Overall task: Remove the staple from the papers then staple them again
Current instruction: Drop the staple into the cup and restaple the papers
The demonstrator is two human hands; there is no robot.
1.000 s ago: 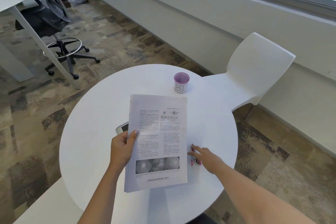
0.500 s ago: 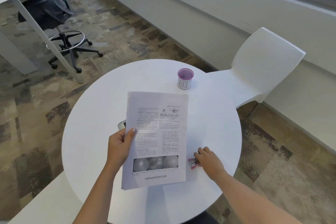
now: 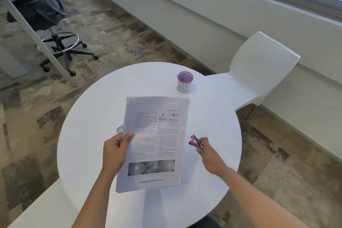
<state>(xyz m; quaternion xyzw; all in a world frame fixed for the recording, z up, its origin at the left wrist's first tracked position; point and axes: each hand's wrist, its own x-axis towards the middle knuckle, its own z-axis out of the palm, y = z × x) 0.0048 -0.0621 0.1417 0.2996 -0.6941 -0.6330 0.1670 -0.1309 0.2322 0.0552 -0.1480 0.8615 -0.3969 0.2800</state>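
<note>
Tabletop [image 3: 88, 135], left hand [image 3: 114, 151] papers [image 3: 157, 146], right hand [image 3: 211, 157] tool [image 3: 195, 142]

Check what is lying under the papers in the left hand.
Only a small grey-white object peeks out past the left edge of the papers, just beyond the left hand, on the white table. The sheets cover the rest, so I cannot identify it.

My left hand [image 3: 115, 151] grips the left edge of the papers [image 3: 155, 142], thumb on the printed page, over the round white surface [image 3: 92, 116]. My right hand [image 3: 209, 155] pinches a small pink-and-black tool [image 3: 195, 142] just beside the papers' right edge. A purple-rimmed cup [image 3: 184, 82] marked "BI" stands farther back, near a white chair [image 3: 259, 72].
</note>
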